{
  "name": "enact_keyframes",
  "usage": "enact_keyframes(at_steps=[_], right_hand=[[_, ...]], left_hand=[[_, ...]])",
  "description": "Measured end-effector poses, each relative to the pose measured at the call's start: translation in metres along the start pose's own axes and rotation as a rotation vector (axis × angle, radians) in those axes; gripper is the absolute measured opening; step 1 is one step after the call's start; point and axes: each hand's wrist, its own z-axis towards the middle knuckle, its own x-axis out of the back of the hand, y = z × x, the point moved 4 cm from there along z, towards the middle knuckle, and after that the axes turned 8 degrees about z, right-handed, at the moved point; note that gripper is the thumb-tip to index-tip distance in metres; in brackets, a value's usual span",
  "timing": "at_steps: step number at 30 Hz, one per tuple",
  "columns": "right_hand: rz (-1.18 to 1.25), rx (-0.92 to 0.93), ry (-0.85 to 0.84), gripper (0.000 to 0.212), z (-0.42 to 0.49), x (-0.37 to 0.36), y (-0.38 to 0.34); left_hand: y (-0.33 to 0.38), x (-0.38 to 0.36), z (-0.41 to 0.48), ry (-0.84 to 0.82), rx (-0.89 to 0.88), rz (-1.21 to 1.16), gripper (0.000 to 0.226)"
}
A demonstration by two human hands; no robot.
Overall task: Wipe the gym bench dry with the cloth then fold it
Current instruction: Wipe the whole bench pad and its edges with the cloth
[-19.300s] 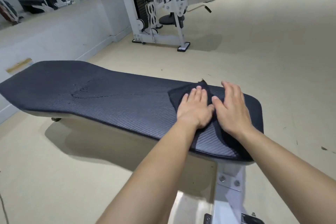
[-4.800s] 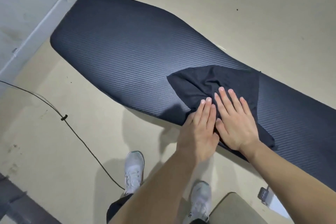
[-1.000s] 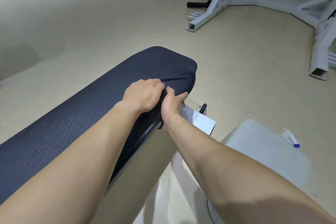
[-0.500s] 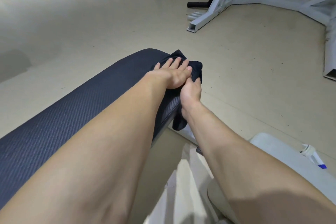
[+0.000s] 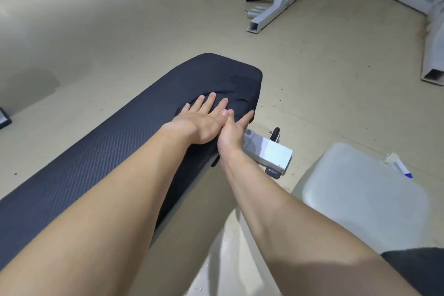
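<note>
The gym bench (image 5: 96,163) is long and dark with a ribbed top, running from lower left to its rounded far end. The dark cloth (image 5: 240,94) lies spread over that far end, hard to tell from the pad. My left hand (image 5: 204,120) rests flat on the cloth with fingers apart and pointing away. My right hand (image 5: 234,132) is at the bench's right edge, touching the left hand. Its thumb lies on top and its fingers run along the side, clamping the cloth's edge there.
Under the bench end a grey metal bracket (image 5: 266,151) sticks out to the right. A pale pad (image 5: 360,199) and a white tube with a blue cap (image 5: 398,166) lie on the beige floor at right. White machine legs (image 5: 264,19) stand further back.
The cloth was bunched at the bench tip and hanging over the side; now it lies flat on the end. Both hands have drawn back slightly toward me.
</note>
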Motion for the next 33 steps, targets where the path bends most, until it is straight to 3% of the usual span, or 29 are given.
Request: enact_keyframes(at_steps=[15, 21, 23, 27, 30, 33], right_hand=[[-0.136, -0.007, -0.015, 0.073, -0.215, -0.025, 0.105], [-0.117, -0.015, -0.023, 0.076, -0.278, -0.034, 0.126], [-0.086, -0.037, -0.104, 0.078, -0.279, -0.034, 0.121], [0.503, -0.178, -0.017, 0.084, -0.235, -0.041, 0.115], [0.468, -0.191, -0.002, 0.085, -0.178, -0.032, 0.108], [0.285, -0.193, -0.007, 0.08, -0.114, -0.02, 0.081]], left_hand=[[-0.078, -0.078, -0.225, -0.005, 0.072, -0.015, 0.054], [-0.09, -0.089, -0.259, -0.058, 0.134, -0.019, 0.054], [-0.084, -0.085, -0.247, -0.084, 0.14, -0.006, 0.056], [-0.068, -0.07, -0.205, -0.108, 0.119, 0.027, 0.06], [-0.048, -0.055, -0.159, -0.11, 0.111, 0.003, 0.062], [-0.03, -0.035, -0.104, -0.084, 0.099, -0.033, 0.061]])
